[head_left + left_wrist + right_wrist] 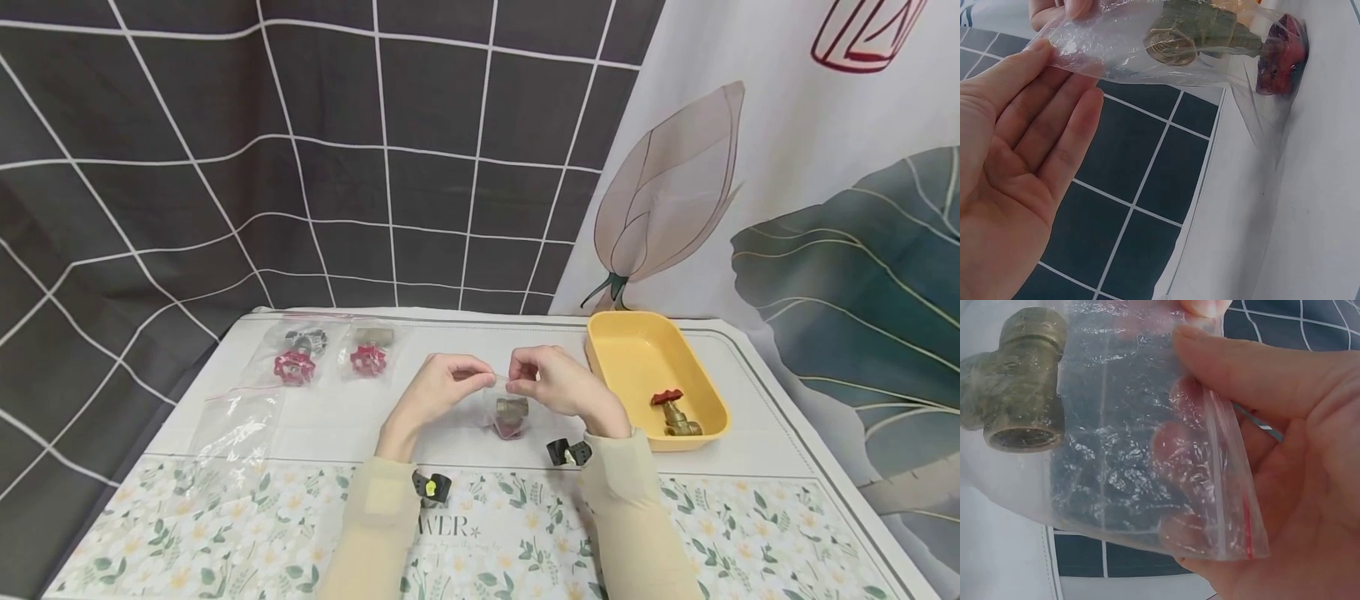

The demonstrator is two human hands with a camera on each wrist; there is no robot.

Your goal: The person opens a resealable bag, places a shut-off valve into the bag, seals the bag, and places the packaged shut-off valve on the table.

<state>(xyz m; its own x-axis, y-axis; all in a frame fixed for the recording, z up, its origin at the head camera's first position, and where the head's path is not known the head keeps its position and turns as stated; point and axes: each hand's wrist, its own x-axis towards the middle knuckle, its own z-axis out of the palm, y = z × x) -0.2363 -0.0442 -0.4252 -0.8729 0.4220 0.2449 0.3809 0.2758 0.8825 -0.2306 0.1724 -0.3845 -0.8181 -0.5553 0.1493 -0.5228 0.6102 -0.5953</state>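
A transparent zip bag (1135,487) hangs upright between my two hands over the white part of the table. Inside it is a brass valve (512,410) with a red handwheel (1282,56), the wheel at the bottom of the bag. My left hand (435,392) pinches one side of the bag's top edge between thumb and fingertips. At the other side of that edge, my right hand (558,383) pinches it near the red zip line, thumb in front and fingers behind the plastic. The two hands' fingertips are close together.
Two bagged valves with red handwheels, one bag (295,358) and another bag (369,354), lie at the back left. A flat transparent bag (236,433) is in front of them. To the right, a yellow tray (630,342) holds an unbagged valve (677,417).
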